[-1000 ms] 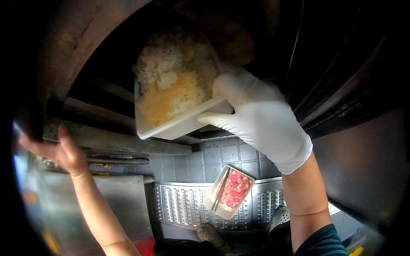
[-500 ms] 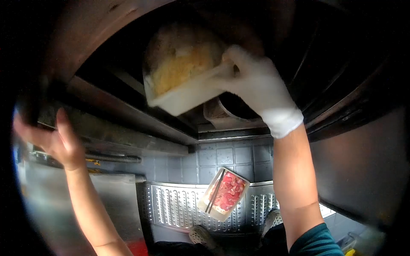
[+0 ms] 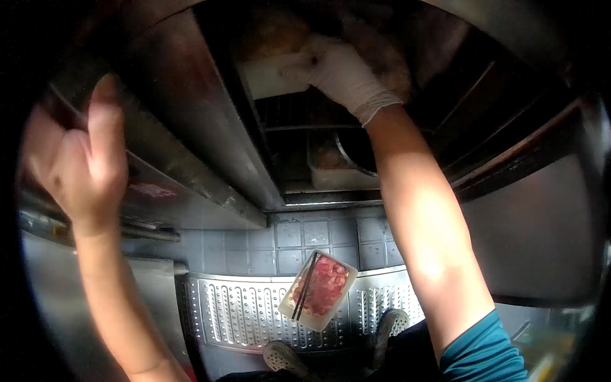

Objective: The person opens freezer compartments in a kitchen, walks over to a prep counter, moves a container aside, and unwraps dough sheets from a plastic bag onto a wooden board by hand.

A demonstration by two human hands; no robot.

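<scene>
Since the earlier frame, the white container [image 3: 270,79] and the gloved right hand [image 3: 339,71] had moved deeper into the dark cabinet [image 3: 331,198]. The container was above the cabinet's wire shelf [image 3: 289,128], its pale food [image 3: 275,37] dim in shadow; the right fingers pinched its near right side. The bare left hand [image 3: 86,162] was left of the cabinet's opening, thumb apart from blurred fingers; whether it touched anything could not be told. In front of the cabinet, a meat tray [image 3: 316,326] with chopsticks [image 3: 306,286] lay on the metal grate [image 3: 235,312].
</scene>
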